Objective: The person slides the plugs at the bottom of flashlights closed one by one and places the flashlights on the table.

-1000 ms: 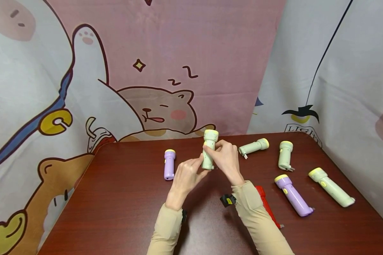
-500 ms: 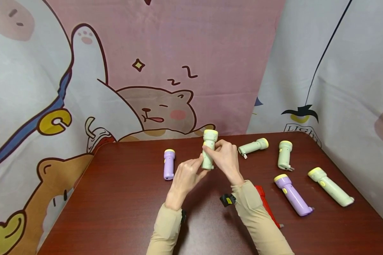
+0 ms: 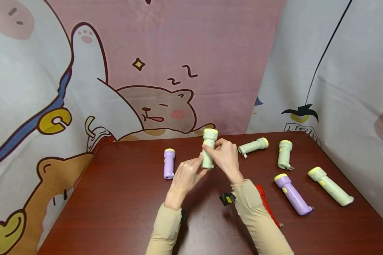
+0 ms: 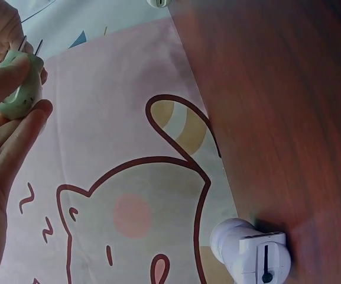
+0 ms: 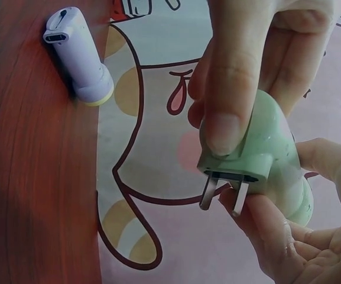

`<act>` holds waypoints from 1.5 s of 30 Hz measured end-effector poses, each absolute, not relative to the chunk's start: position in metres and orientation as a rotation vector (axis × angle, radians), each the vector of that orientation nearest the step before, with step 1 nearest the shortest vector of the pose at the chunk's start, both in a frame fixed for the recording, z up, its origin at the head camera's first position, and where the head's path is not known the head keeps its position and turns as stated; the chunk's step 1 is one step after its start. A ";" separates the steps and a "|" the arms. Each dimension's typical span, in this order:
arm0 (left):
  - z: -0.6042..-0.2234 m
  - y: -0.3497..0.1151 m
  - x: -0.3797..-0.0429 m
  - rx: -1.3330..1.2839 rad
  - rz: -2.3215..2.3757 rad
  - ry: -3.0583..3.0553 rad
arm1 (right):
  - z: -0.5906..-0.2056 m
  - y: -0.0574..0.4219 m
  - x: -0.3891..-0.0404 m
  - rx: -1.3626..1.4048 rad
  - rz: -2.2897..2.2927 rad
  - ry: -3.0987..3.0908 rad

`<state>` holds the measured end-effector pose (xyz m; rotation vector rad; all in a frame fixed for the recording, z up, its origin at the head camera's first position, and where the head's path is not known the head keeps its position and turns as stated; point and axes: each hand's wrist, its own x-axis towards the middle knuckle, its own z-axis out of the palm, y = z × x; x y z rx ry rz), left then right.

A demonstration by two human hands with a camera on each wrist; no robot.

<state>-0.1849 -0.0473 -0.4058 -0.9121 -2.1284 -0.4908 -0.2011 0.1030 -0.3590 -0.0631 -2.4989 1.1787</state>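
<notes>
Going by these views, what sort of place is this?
Likely a staged tabletop recording spot: cartoon-print cloth backdrop behind a wood-grain table, a black wrist camera, and a two-prong green flashlight held up.

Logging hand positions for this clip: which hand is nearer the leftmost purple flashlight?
Left: the left hand is just right of that purple flashlight; the right hand is farther right.

Two-pronged green flashlight (image 5: 278, 139) in left hand (image 5: 244, 53) and right hand (image 5: 321, 239), lavender flashlight (image 5: 80, 59) on table (image 5: 28, 183)
</notes>
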 end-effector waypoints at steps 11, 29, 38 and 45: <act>-0.405 -0.047 -0.184 -0.930 -0.494 -2.130 | -0.357 0.103 -0.199 -0.064 1.194 -2.506; -0.404 -0.049 -0.183 -0.954 -0.521 -2.169 | -0.356 0.104 -0.199 -0.070 1.182 -2.503; -0.404 -0.050 -0.183 -0.965 -0.528 -2.171 | -0.358 0.105 -0.200 -0.078 1.181 -2.506; -0.405 -0.050 -0.183 -0.963 -0.516 -2.173 | -0.359 0.105 -0.200 -0.075 1.161 -2.495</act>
